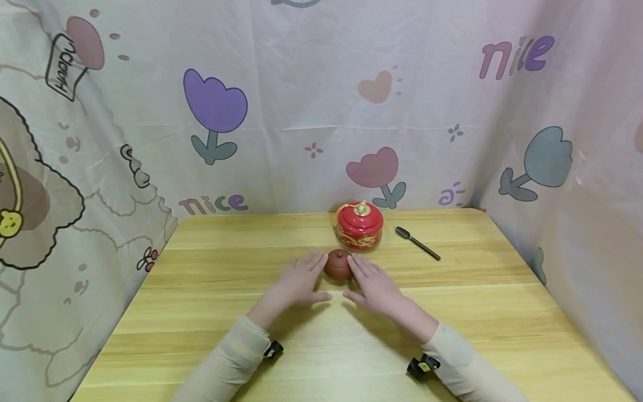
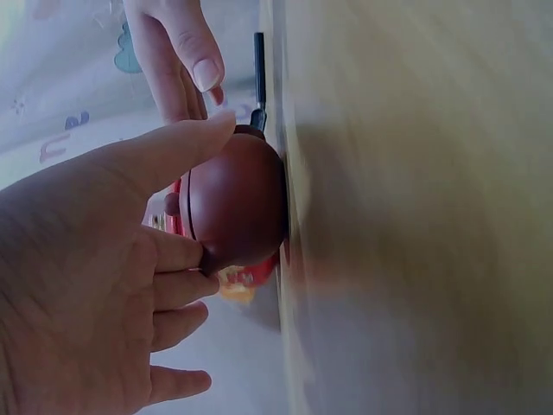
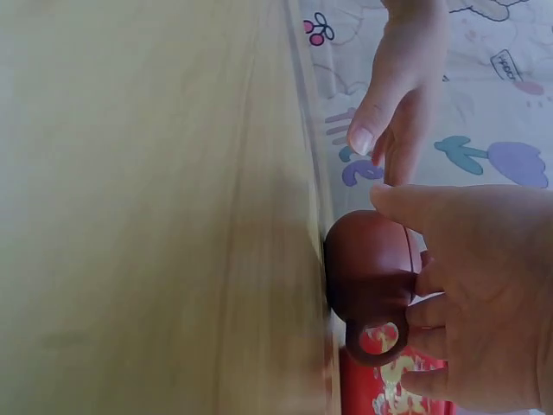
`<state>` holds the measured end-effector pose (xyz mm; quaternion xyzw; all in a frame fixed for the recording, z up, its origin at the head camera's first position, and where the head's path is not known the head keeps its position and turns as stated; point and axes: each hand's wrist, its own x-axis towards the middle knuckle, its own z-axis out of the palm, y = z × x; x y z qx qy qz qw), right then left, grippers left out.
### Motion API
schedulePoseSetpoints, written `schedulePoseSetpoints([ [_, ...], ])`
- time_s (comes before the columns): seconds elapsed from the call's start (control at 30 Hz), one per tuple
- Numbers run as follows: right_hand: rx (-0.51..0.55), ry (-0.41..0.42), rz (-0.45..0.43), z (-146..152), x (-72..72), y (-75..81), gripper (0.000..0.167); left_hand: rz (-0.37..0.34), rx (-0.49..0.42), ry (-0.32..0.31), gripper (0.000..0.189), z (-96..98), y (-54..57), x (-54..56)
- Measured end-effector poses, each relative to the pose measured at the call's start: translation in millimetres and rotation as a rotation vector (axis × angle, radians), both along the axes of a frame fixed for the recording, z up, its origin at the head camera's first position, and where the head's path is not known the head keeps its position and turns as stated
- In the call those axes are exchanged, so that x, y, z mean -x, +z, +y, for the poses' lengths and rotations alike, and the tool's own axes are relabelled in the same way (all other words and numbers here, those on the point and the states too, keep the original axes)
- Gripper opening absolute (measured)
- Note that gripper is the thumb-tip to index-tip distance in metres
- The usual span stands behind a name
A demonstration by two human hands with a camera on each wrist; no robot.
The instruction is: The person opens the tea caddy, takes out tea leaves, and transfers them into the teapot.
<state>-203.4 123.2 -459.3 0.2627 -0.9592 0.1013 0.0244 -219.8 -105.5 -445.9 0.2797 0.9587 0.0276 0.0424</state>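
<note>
A small brown clay teapot (image 1: 338, 266) with a round lid knob stands upright on the wooden table, between both hands. My left hand (image 1: 301, 281) reaches to its left side, fingers extended, with fingertips at the short spout (image 2: 210, 259) in the left wrist view. On the other side, my right hand (image 1: 373, 283) has its straight fingers at the ring handle (image 3: 378, 344), as the right wrist view shows. Both thumbs stick out towards each other in front of the pot. Neither hand curls round it.
Just behind the teapot stands a red lidded jar (image 1: 359, 226) with gold decoration and a gold knob. A dark brush-like tool (image 1: 418, 243) lies to the right of it. A patterned curtain (image 1: 301, 100) borders the table's (image 1: 226, 240) back and sides.
</note>
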Motion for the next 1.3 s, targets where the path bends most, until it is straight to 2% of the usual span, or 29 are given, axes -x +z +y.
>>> schedulePoseSetpoints([
  [0.27, 0.022, -0.011, -0.01, 17, -11.3, 2.4, 0.085, -0.012, 0.002, -0.025, 0.098, 16.2, 5.7, -6.9],
  [0.43, 0.035, 0.004, -0.002, 26, -16.7, 3.2, 0.084, -0.028, 0.008, -0.033, 0.097, 23.5, 4.7, -9.4],
  [0.63, 0.045, 0.018, -0.001, 37, -22.1, 3.4, 0.084, -0.014, 0.016, -0.066, 0.096, 30.8, 2.8, -13.0],
  [1.13, 0.074, 0.013, 0.015, 53, -30.3, 2.5, 0.084, -0.025, 0.037, -0.081, 0.094, 46.8, 10.4, -18.9],
  [1.3, 0.084, 0.017, 0.013, 55, -31.0, 3.0, 0.084, -0.049, -0.006, -0.092, 0.091, 45.5, 11.6, -18.8],
])
